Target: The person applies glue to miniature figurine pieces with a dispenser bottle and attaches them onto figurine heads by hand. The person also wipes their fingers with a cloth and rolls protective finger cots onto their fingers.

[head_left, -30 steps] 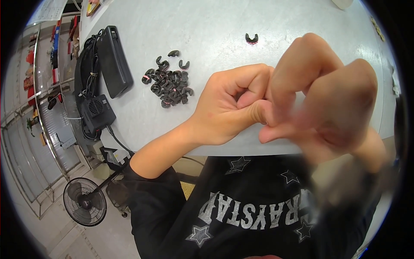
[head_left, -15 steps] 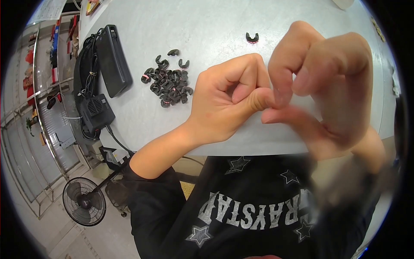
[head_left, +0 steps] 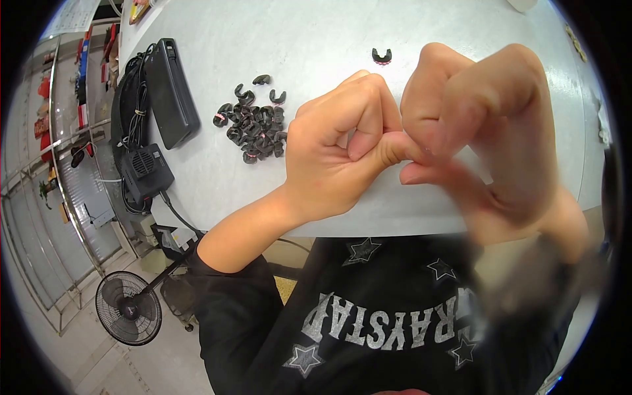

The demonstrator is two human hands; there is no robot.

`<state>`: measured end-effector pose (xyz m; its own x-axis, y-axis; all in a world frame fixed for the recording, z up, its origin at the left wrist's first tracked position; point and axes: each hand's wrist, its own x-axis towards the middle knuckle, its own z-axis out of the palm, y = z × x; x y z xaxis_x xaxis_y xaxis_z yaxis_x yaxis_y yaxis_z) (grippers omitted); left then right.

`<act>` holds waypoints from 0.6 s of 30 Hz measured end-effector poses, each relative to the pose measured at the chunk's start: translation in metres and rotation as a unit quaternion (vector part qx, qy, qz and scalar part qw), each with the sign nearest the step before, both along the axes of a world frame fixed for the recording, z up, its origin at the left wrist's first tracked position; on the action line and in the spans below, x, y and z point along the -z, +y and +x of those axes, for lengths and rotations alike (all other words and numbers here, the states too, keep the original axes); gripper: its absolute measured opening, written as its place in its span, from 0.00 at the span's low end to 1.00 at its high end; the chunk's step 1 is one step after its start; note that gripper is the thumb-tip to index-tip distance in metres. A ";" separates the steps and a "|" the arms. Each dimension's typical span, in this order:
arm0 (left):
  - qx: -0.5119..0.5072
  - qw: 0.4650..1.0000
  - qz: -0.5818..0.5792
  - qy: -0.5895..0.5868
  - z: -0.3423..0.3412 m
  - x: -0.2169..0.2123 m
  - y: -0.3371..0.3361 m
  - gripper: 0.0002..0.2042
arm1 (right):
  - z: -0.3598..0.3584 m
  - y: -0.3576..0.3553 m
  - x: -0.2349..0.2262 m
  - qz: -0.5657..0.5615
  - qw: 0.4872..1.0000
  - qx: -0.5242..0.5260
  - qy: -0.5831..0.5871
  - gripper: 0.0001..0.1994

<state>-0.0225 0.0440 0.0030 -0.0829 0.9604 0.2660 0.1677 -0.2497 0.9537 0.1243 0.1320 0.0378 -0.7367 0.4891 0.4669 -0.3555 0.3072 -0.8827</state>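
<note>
Left hand (head_left: 339, 148) and right hand (head_left: 484, 125), both curled with bent fingers, meet over the worktop (head_left: 316, 39); whether they hold anything I cannot tell; black curved pieces (head_left: 257, 126) lie heaped leftward

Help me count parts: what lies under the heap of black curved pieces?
The pale table shows around the heap, which rests on it. Upper pieces partly cover lower ones; anything fully buried beneath them is out of sight.

Large silver capital letters (head_left: 377, 331) are curving in a broad line across the front of the black shirt (head_left: 401, 270).
</note>
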 end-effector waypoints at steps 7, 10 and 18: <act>0.000 0.998 0.036 0.049 0.001 -0.002 0.004 0.23 | 0.004 0.002 -0.005 0.024 0.997 -0.023 -0.075 0.16; -0.006 0.997 0.049 0.060 0.000 -0.002 0.004 0.23 | 0.001 0.002 0.002 0.001 0.997 -0.032 -0.069 0.15; -0.005 0.992 0.070 0.104 -0.002 -0.004 0.004 0.22 | 0.003 0.001 -0.007 0.029 0.990 -0.035 -0.132 0.17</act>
<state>-0.0241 0.0482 0.0071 -0.0213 0.9119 0.4098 0.3600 -0.3754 0.8541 0.1274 0.1334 0.0449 -0.8684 0.4101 0.2787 -0.1364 0.3428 -0.9295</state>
